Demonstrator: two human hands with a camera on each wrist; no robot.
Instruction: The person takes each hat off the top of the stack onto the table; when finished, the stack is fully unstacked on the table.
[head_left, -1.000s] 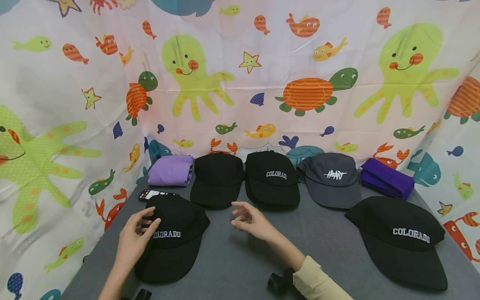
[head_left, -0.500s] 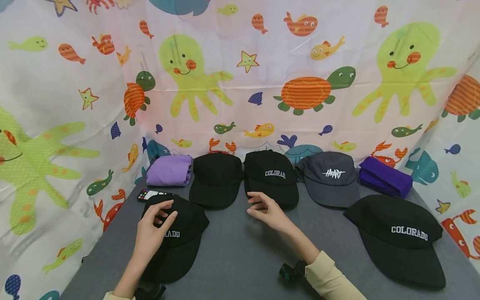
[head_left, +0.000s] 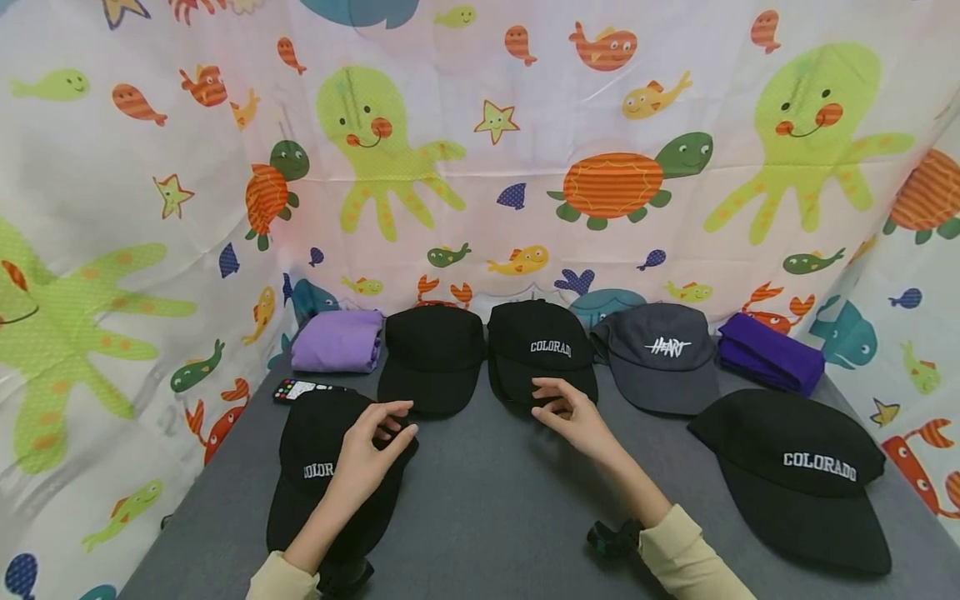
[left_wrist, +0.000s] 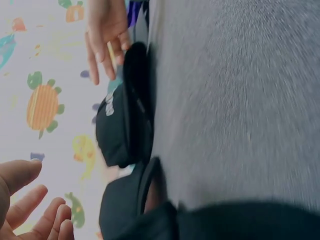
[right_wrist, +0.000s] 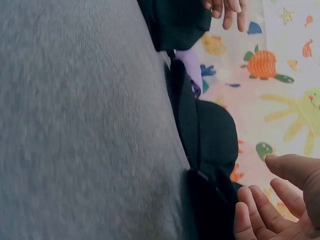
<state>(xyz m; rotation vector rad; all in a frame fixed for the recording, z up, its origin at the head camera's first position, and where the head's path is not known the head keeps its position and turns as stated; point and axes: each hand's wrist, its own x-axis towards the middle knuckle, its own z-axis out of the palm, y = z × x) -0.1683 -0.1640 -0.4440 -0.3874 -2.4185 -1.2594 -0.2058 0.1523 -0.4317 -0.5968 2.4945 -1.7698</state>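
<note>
Grey table; cap under left grip

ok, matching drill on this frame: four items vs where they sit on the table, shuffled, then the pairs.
1. grey cap
2. lilac cloth
3. left hand
4. right hand

A. back-left corner
B. over the near-left COLORADO cap
C. back row, beside the purple cloth
D. at the brim of the back-row COLORADO cap

Pairs: 1-C, 2-A, 3-B, 4-D

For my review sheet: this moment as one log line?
left hand: over near cap, open | right hand: at COLORADO cap, open
</note>
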